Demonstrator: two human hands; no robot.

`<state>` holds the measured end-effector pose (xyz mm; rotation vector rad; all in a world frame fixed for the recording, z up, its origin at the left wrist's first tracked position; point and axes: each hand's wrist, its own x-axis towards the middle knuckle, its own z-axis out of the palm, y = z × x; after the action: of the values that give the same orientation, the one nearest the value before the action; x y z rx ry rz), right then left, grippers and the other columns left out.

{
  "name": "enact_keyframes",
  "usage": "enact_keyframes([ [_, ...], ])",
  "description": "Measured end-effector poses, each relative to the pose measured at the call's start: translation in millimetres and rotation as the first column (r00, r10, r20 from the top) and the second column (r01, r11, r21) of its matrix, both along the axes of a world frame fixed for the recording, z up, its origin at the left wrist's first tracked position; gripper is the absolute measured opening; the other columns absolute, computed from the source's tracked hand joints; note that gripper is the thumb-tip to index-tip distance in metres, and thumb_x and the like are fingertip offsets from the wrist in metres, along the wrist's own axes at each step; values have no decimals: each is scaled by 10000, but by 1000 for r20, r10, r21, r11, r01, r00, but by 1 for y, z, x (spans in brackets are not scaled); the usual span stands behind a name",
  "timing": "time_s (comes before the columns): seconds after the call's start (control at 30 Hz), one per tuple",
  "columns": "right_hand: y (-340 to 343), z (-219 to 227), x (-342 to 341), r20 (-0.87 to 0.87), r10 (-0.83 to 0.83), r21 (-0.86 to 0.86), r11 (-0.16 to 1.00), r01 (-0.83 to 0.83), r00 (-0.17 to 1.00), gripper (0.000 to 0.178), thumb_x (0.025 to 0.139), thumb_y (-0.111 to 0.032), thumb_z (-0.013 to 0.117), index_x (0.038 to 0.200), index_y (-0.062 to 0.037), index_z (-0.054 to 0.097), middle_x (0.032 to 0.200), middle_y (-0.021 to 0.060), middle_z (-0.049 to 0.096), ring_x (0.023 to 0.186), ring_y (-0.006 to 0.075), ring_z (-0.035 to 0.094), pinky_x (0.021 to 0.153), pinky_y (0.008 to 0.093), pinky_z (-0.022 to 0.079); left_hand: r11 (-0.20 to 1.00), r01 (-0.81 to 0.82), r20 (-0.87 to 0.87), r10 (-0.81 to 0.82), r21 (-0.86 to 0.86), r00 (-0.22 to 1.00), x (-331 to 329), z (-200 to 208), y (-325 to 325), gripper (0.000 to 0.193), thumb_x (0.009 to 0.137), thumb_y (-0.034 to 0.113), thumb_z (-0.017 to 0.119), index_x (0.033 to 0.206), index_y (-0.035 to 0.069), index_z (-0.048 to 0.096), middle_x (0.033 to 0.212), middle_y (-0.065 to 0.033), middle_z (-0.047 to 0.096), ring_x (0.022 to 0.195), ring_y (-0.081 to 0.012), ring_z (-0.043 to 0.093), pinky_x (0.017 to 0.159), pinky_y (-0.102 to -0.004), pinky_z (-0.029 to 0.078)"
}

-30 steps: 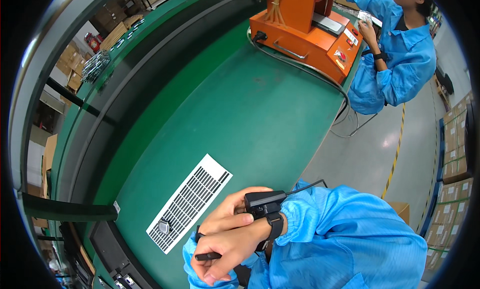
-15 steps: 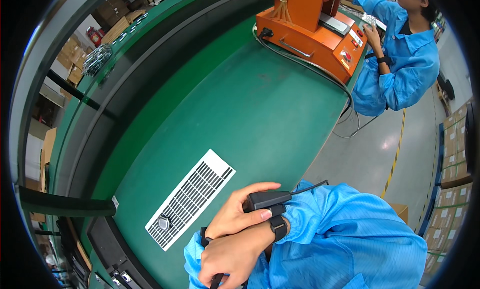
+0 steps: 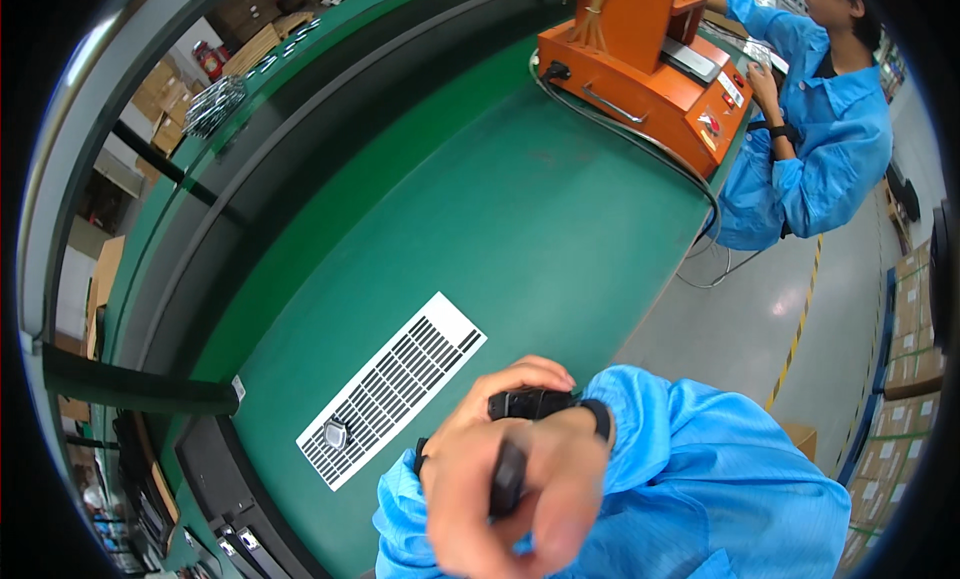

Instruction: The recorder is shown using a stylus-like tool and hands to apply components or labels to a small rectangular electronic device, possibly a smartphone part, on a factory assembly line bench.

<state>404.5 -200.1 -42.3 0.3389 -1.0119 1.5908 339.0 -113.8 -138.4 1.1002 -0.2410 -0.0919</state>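
My arms cross low in the view. My left hand (image 3: 472, 404) reaches over to the right wrist, its fingers curled around a black wrist-worn device (image 3: 528, 404) there. In front of it, close and blurred, my right hand (image 3: 560, 499) has its fingers bent around a small black object (image 3: 508, 477) whose kind I cannot make out. Beyond my hands, a white sheet with rows of black strips (image 3: 452, 317) lies on the green table (image 3: 520, 249). A small grey, rounded-square piece (image 3: 336, 435) sits on its near end.
An orange machine (image 3: 640, 99) with a looping cable stands at the table's far end. Beside it is a person in blue (image 3: 825, 169). A black tray (image 3: 215, 469) lies at the near left. Stacked cartons (image 3: 905, 419) line the right side.
My right hand has swung up and right, toward the camera, with the small black object. My left hand stays at the right wrist, its thumb now hidden. The view has shifted slightly.
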Motion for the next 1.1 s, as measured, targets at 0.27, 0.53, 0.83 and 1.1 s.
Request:
enact_keyframes([
  [0.27, 14, -8, 21, -485, -128, 42, 985, 169, 865, 475, 985, -471, 357, 946, -29, 528, 623, 14, 495, 394, 26, 292, 376, 202, 242, 988, -138, -179, 149, 69, 973, -7, -28, -8, 537, 751, 228, 697, 1196, -21, 529, 1210, -124, 517, 1145, -202, 489, 980, -325, 378],
  [0.53, 24, -6, 29, -524, -83, 58, 990, 132, 848, 516, 975, -539, 333, 984, -64, 534, 627, 16, 486, 406, 57, 268, 400, 224, 240, 942, -334, -275, 311, -39, 910, -21, -10, -26, 563, 747, 220, 705, 1220, -14, 509, 1210, -106, 514, 1145, -181, 479, 977, -317, 374],
  [0.83, 17, -12, 61, -382, -274, 10, 954, 300, 883, 389, 963, -518, 422, 965, -151, 554, 689, -14, 554, 423, 49, 289, 409, 206, 247, 923, -375, -258, 343, -85, 903, -13, 10, -29, 634, 729, 202, 727, 1267, -2, 461, 1185, -54, 514, 1094, -140, 465, 938, -300, 374],
  [1.1, 17, -19, 64, -291, -494, 28, 852, 523, 819, 496, 956, -556, 382, 970, -84, 534, 677, 24, 531, 440, 41, 312, 426, 204, 268, 941, -340, -223, 333, 10, 916, -11, 10, -24, 566, 716, 191, 733, 1198, -26, 531, 1040, -36, 581, 963, -120, 522, 847, -271, 420],
])
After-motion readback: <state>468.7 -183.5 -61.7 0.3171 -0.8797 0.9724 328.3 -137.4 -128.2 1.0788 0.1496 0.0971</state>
